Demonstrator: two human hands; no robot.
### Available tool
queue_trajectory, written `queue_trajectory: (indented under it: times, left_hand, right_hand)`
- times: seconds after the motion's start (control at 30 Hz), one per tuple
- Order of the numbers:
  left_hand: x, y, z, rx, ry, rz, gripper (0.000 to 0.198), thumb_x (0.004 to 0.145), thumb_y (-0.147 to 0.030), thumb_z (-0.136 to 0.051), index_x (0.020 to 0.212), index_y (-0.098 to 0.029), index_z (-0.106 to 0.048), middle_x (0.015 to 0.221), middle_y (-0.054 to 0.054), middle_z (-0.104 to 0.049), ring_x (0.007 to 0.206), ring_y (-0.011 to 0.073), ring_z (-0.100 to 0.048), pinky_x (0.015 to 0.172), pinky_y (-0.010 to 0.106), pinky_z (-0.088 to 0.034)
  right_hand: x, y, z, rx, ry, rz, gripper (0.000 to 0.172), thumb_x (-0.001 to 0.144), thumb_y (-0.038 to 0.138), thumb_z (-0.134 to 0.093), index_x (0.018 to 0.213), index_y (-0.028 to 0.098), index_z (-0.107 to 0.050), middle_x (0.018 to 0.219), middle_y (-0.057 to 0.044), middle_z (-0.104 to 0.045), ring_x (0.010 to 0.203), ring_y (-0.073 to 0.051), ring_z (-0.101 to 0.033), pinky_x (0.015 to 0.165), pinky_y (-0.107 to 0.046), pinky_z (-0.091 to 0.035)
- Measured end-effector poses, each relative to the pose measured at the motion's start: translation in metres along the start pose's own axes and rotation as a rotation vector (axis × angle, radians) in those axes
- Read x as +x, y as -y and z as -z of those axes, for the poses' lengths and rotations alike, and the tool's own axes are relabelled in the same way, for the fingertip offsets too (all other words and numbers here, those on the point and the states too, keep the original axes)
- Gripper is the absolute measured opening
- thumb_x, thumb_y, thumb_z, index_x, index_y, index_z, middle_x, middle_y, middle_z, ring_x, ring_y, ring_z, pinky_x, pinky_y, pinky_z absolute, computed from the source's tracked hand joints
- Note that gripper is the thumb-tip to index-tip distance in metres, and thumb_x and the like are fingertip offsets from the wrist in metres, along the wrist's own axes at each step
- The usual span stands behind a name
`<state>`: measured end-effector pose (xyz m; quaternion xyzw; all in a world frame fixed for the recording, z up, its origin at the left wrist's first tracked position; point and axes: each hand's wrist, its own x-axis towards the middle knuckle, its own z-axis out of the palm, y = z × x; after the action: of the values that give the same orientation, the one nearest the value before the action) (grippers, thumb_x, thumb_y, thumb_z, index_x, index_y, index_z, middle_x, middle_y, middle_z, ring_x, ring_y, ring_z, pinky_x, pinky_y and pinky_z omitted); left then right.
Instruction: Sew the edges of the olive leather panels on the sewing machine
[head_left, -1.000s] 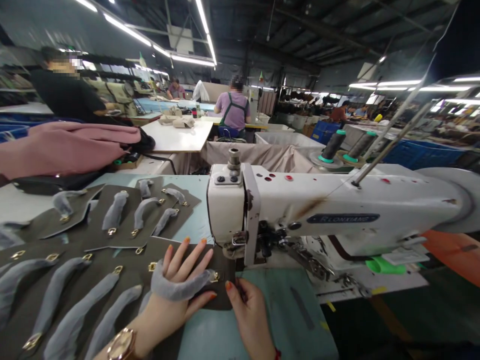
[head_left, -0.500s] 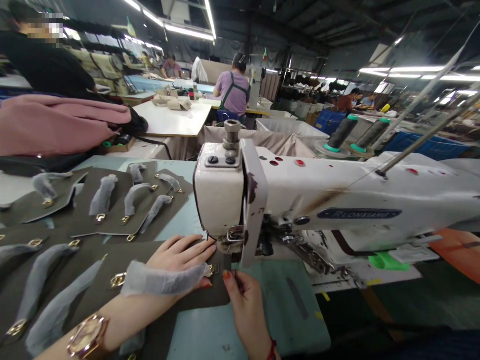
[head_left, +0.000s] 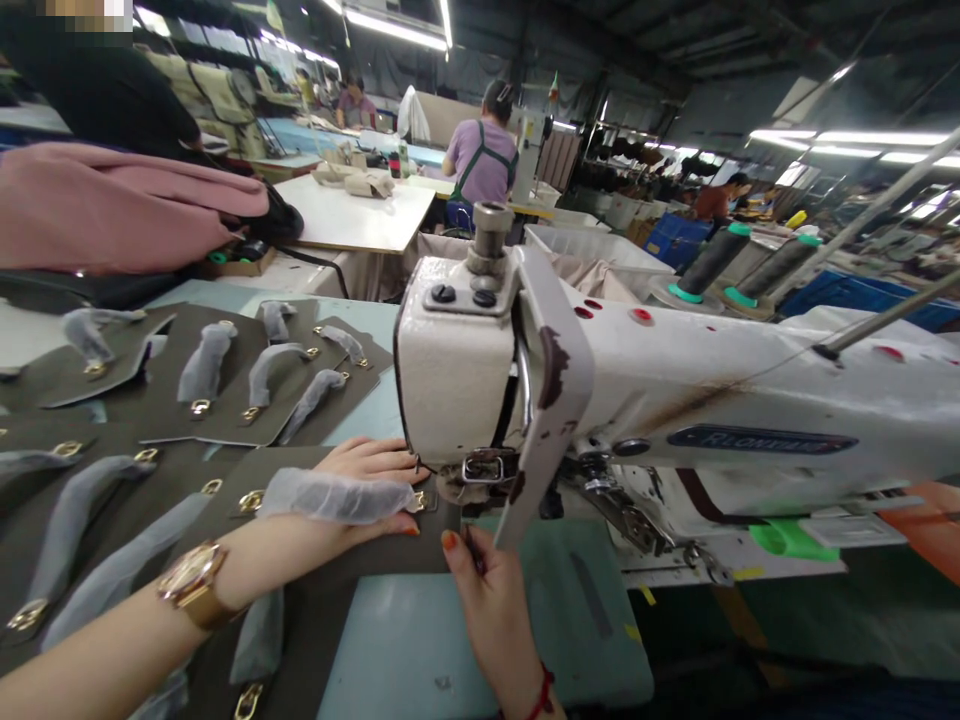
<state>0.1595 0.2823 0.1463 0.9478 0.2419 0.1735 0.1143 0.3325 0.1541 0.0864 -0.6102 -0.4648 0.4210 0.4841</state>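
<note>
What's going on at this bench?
Someone is working bare-handed at a white sewing machine. Their left hand lies flat on a dark panel, with the panel's wrapped handle arching across the back of that hand. The right hand is at the panel's right edge, close to the machine's head; whether it grips the edge is hard to tell. More panels with wrapped handles lie spread out to the left.

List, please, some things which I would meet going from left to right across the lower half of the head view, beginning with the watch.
Watch, left hand, right hand, nameplate, orange piece.
</note>
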Motion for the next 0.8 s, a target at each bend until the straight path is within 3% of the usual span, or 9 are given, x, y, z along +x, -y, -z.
queue_trajectory:
  times: [0.13, 0.23, 0.33, 0.47, 0.8]
  left_hand:
    - [-0.001, 0.004, -0.006, 0.129, 0.059, -0.037, 0.034, 0.090, -0.048, -0.049, 0.095, -0.019, -0.068, 0.096, 0.005, -0.071, 0.096, 0.0268, -0.062, 0.083, 0.042, -0.047]
    - [-0.004, 0.004, -0.006, 0.085, 0.065, 0.017, 0.034, 0.091, -0.045, -0.048, 0.103, -0.020, -0.066, 0.102, 0.004, -0.070, 0.100, 0.0244, -0.061, 0.088, 0.042, -0.047]
    - [-0.006, 0.003, -0.002, -0.037, 0.065, 0.081, 0.031, 0.091, -0.042, -0.050, 0.111, -0.021, -0.063, 0.111, 0.001, -0.067, 0.107, 0.0206, -0.057, 0.096, 0.036, -0.044]
    - [-0.008, 0.003, -0.001, -0.171, 0.042, 0.147, 0.034, 0.087, -0.045, -0.056, 0.112, -0.024, -0.062, 0.117, 0.002, -0.064, 0.114, 0.0230, -0.054, 0.102, 0.036, -0.041]
    - [-0.010, 0.009, -0.005, -0.181, 0.041, 0.135, 0.037, 0.086, -0.045, -0.058, 0.116, -0.024, -0.062, 0.120, 0.005, -0.062, 0.114, 0.0237, -0.055, 0.103, 0.039, -0.042]
  right_hand:
    - [-0.006, -0.001, 0.004, -0.030, 0.039, 0.036, 0.036, 0.090, 0.044, -0.051, 0.073, 0.016, -0.063, 0.064, 0.001, -0.059, 0.061, -0.012, -0.052, 0.055, -0.023, -0.032]
    - [-0.005, 0.001, 0.006, -0.074, 0.029, 0.071, 0.036, 0.092, 0.042, -0.050, 0.074, 0.016, -0.067, 0.068, -0.001, -0.066, 0.064, -0.013, -0.058, 0.058, -0.023, -0.035]
    - [-0.002, 0.006, 0.008, -0.093, 0.031, 0.063, 0.039, 0.091, 0.044, -0.050, 0.071, 0.016, -0.067, 0.065, -0.001, -0.065, 0.059, -0.012, -0.053, 0.054, -0.023, -0.032]
    - [-0.001, 0.010, 0.010, -0.038, 0.085, 0.008, 0.045, 0.091, 0.047, -0.048, 0.065, 0.015, -0.066, 0.060, 0.000, -0.061, 0.054, -0.010, -0.045, 0.052, -0.022, -0.029]
    - [-0.004, 0.011, 0.006, 0.049, 0.097, -0.045, 0.047, 0.091, 0.049, -0.048, 0.064, 0.014, -0.064, 0.057, 0.001, -0.058, 0.052, -0.010, -0.041, 0.053, -0.022, -0.030]
